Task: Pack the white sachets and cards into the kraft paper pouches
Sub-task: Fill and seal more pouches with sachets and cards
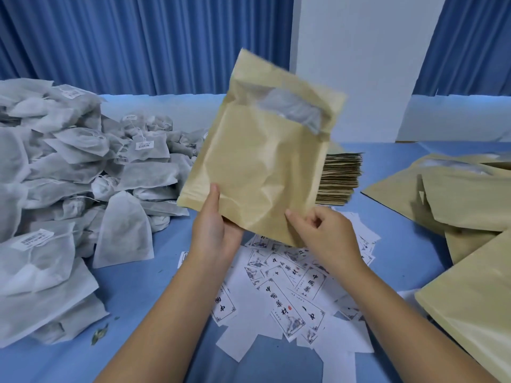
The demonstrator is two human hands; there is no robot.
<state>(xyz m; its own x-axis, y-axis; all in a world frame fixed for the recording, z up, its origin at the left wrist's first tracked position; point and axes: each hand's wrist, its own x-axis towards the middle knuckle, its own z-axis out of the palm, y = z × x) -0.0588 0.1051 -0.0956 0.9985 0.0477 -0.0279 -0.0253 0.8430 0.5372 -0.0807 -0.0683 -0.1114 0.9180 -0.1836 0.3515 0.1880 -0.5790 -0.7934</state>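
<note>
A kraft paper pouch (257, 158) is held up above the table, tilted, its mouth at the top right with a white sachet (293, 110) showing in the opening. My left hand (214, 225) grips its lower left edge, thumb on the front. My right hand (323, 233) pinches the bottom right corner. Printed white cards (290, 297) lie scattered on the blue table below my hands. A large heap of white sachets (69, 172) fills the left side.
A stack of flat empty kraft pouches (341, 178) sits behind the held one. Several kraft pouches (467, 205) lie piled at the right edge. A white pillar (359, 64) and blue curtains stand at the back. The table is covered in blue cloth (154, 288).
</note>
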